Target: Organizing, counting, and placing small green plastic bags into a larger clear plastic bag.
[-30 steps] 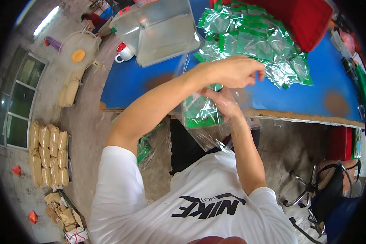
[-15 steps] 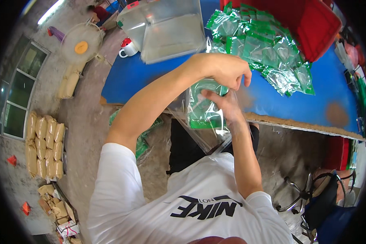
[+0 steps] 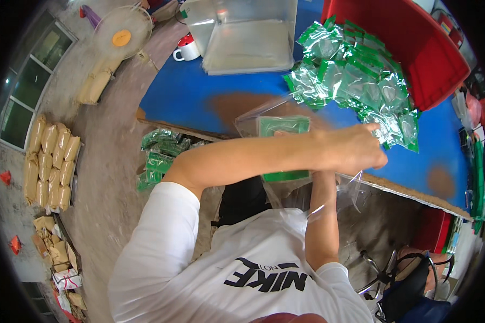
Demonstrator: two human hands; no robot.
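A large clear plastic bag (image 3: 248, 125) hangs at the table's near edge. Inside it lies a flat stack of green-edged clear packets (image 3: 285, 176). My right hand (image 3: 279, 132) grips the bag and stack, its thumb over the front; my left forearm hides most of that hand. Reaching across above it, my left hand (image 3: 361, 148) is closed with fingers curled, somewhat blurred. Loose clear plastic (image 3: 354, 188) shows just below the left hand; whether the fingers hold it is hidden. Beyond the left hand spreads a pile of green-edged packets (image 3: 355, 81) on the blue table (image 3: 183, 97).
A red bin (image 3: 428, 59) lies tipped behind the pile. At the back stand a clear plastic box (image 3: 250, 46) and a red-topped white mug (image 3: 186, 49). Bundled green packets (image 3: 159, 161) sit on the floor at left, and a chair (image 3: 415, 285) stands at lower right.
My left hand has swung right, away from above the packet stack to beyond my right wrist. The left forearm now crosses over my right hand. The view has shifted slightly.
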